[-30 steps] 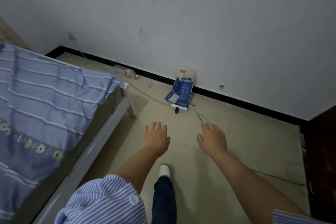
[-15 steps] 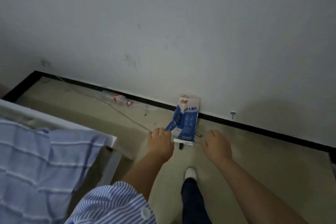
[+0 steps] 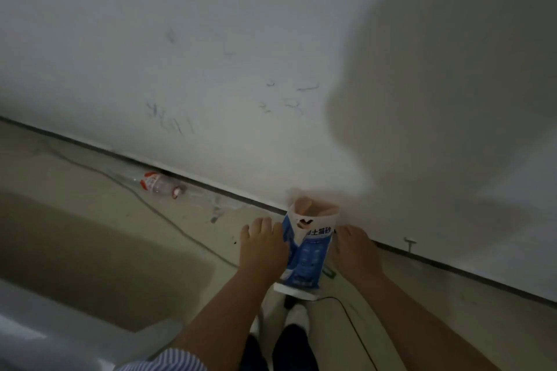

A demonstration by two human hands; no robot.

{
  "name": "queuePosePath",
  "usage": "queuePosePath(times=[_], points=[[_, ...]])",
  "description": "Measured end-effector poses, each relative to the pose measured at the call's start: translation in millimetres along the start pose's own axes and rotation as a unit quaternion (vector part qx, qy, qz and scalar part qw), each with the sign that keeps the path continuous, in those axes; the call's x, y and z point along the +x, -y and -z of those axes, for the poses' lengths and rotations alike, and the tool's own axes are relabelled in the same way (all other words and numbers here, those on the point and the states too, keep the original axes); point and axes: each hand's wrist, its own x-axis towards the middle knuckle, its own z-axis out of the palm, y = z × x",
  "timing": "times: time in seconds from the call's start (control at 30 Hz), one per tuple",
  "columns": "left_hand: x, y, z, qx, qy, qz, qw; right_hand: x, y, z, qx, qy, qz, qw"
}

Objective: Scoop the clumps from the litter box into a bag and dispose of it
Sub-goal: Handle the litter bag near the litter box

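Note:
A blue and white cat litter bag [image 3: 307,253] stands on the floor and leans against the white wall, its top open. My left hand [image 3: 262,247] is right beside the bag's left edge and my right hand [image 3: 355,250] beside its right edge, both with fingers extended. The blur hides whether they touch the bag, and neither hand holds anything. No litter box or scoop is in view.
A white power strip [image 3: 297,292] lies at the bag's foot, with a dark cable [image 3: 355,328] running back across the floor. A plastic bottle [image 3: 159,185] lies by the baseboard at left. The grey bed frame [image 3: 60,334] fills the lower left. My white shoe [image 3: 297,316] is just behind the bag.
I have stepped closer to the wall. Both hands moved forward from in front of the bag to either side of it. The bed has slid mostly out of view.

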Motion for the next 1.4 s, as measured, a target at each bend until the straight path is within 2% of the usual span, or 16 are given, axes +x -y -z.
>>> queuePosePath(times=[0.23,0.37,0.43,0.53,0.63,0.7,0.77,0.87,0.97,1.07,1.2,1.27,1.33,1.4], points=[[109.5,21.5,-86.9,-0.015,0.066,-0.034,0.997,116.7,-16.1,-84.1,-0.085,0.09,-0.002,0.992],[139.1,27.9,-131.9,-0.025,0.081,-0.056,0.995,153.2,-27.9,-131.1,-0.156,0.185,0.02,0.97],[144.1,30.9,-150.4,-0.04,0.087,-0.065,0.993,163.2,-36.0,-149.3,-0.17,0.201,0.006,0.965],[151.5,35.6,-166.1,-0.079,0.073,-0.074,0.991,172.9,-46.1,-162.9,-0.173,0.16,0.014,0.972],[161.7,36.1,-170.7,-0.123,0.052,-0.1,0.986,167.4,-61.7,-173.7,-0.054,0.094,0.017,0.994],[170.5,32.8,-173.1,-0.11,0.053,-0.136,0.983,151.3,-70.9,-178.3,0.01,0.072,0.007,0.997],[179.0,28.5,-175.9,-0.078,0.07,-0.18,0.978,132.1,-80.6,-186.4,0.019,0.038,0.027,0.999],[187.2,22.2,-181.4,0.003,0.092,-0.251,0.964,108.6,-84.8,-194.4,0.011,0.025,0.074,0.997],[189.4,18.1,-184.5,0.05,0.112,-0.291,0.949,102.0,-80.5,-194.8,0.014,0.031,0.097,0.995],[193.4,11.2,-182.6,0.036,0.118,-0.285,0.951,108.0,-79.0,-196.1,0.026,0.019,0.124,0.992],[202.0,-2.1,-181.2,0.07,0.149,-0.288,0.943,107.7,-78.8,-188.0,0.013,0.048,0.135,0.99],[203.6,1.2,-180.6,0.082,0.132,-0.266,0.952,103.8,-79.5,-182.3,0.035,0.059,0.124,0.99],[201.6,9.6,-180.2,0.112,0.131,-0.283,0.944,102.1,-78.2,-177.5,0.023,0.054,0.107,0.993],[195.8,23.8,-177.6,0.13,0.147,-0.296,0.935,106.4,-70.6,-170.4,-0.003,0.116,0.064,0.991]])
